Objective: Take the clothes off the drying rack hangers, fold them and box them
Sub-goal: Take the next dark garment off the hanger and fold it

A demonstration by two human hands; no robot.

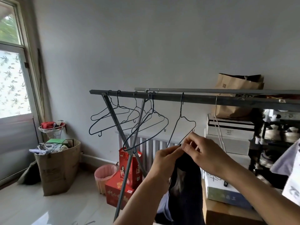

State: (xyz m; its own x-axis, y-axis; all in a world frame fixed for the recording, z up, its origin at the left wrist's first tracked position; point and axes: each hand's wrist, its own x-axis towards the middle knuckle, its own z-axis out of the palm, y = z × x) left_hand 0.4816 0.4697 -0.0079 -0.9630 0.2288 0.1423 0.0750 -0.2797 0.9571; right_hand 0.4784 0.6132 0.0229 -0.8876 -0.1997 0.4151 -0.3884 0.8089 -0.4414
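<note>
A dark garment (185,184) hangs down from both my hands just below a tilted wire hanger (180,122) on the grey drying rack bar (203,99). My left hand (165,157) pinches the garment's top edge beside the hanger's lower tip. My right hand (199,150) pinches the same edge from the right, its fingers touching the left hand's. Several bare wire hangers (129,117) hang at the bar's left end. A white garment (290,172) shows at the right edge.
The rack's crossed legs (129,153) stand in front of red gift boxes (125,181) and a pink bin (103,176). A cardboard box (58,169) of clutter sits left by the door. Boxes (227,190) and a dark shelf (274,137) stand to the right, a white radiator behind.
</note>
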